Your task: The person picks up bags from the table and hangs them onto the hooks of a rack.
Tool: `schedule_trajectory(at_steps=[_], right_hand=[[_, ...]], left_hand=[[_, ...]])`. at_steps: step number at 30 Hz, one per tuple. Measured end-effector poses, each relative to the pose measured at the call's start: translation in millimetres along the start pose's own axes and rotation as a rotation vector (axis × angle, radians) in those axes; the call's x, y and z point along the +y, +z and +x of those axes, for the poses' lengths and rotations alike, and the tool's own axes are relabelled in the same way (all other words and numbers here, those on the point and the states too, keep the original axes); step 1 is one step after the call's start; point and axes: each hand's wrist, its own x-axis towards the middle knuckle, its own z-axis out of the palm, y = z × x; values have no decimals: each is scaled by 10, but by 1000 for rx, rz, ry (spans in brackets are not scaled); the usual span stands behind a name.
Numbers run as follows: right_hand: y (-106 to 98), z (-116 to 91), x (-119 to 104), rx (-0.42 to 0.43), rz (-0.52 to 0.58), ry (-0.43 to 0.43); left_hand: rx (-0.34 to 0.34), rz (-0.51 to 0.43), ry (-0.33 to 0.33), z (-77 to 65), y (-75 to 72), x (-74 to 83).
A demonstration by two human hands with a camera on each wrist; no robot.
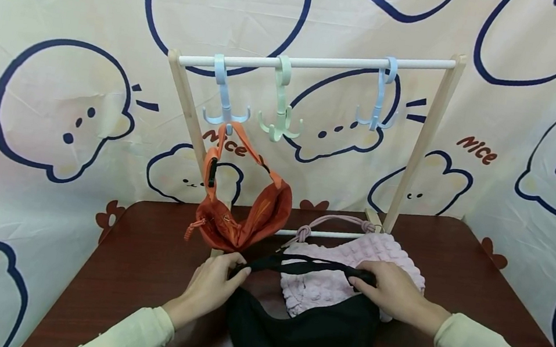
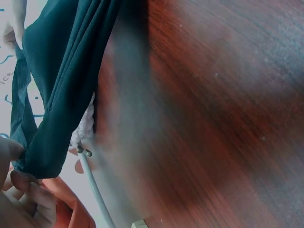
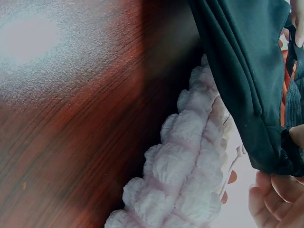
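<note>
A black cloth bag (image 1: 308, 342) hangs over the front of the table, its straps drawn out sideways between two hands. The left hand (image 1: 210, 285) pinches the strap end at the left. At the right, the right hand (image 1: 394, 291) grips the other end between thumb and fingers. In the left wrist view, the bag (image 2: 71, 71) falls in long folds from the left fingertips. The right wrist view has a gathered corner of the bag (image 3: 268, 152) between the right thumb and fingers. Behind it lies a puffy pale pink bag (image 1: 357, 251) with a knotted handle, partly covered by the black one.
A wooden rack with a white rod (image 1: 335, 62) stands at the back. It carries a blue hook (image 1: 225, 96), a green hook (image 1: 282, 103) and another blue hook (image 1: 378, 102). An orange bag (image 1: 246, 216) hangs from the left hook. The brown table (image 1: 128, 271) meets a printed cloth backdrop.
</note>
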Motion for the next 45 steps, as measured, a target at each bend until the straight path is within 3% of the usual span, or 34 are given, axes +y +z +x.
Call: schedule_trajectory(at_steps=[34,45], right_hand=[[-156,-14,-97,5,86,-31],[-190,-32,-114,30,68,-35]], left_hand=[[29,-46,-2,-13,-150,106],[49,-62,-7,-1,-198,156]])
